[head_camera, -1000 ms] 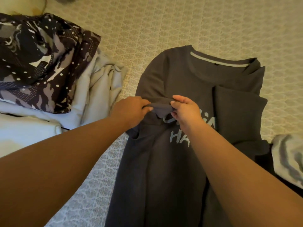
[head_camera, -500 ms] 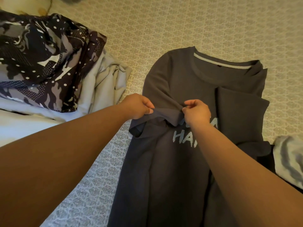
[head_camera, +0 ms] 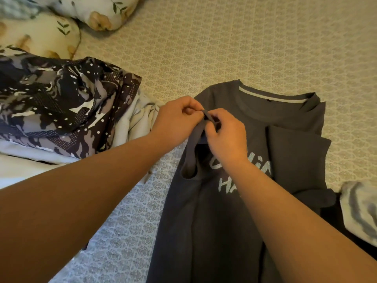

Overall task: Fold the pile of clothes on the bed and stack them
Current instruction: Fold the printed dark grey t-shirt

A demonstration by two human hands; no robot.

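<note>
A dark grey T-shirt (head_camera: 285, 123) with pale lettering lies face up on the patterned bedspread (head_camera: 224, 48), its right side folded inward. My left hand (head_camera: 177, 117) and my right hand (head_camera: 226, 133) meet over the shirt's left shoulder. Both pinch the hem of the left sleeve (head_camera: 192, 152), which is lifted off the shirt and bunched between my fingers. To the left sits a pile of clothes: a black, grey and white camouflage garment (head_camera: 61, 103) on top of pale grey and white ones (head_camera: 134, 121).
Two floral pillows (head_camera: 40, 35) lie at the top left. A grey-and-white striped cloth (head_camera: 361, 209) over something black sits at the right edge. Bare bedspread stretches beyond the shirt's collar.
My hands have drawn together and lifted the sleeve hem up toward the shoulder. The view has tilted upward, bringing the pillows into sight.
</note>
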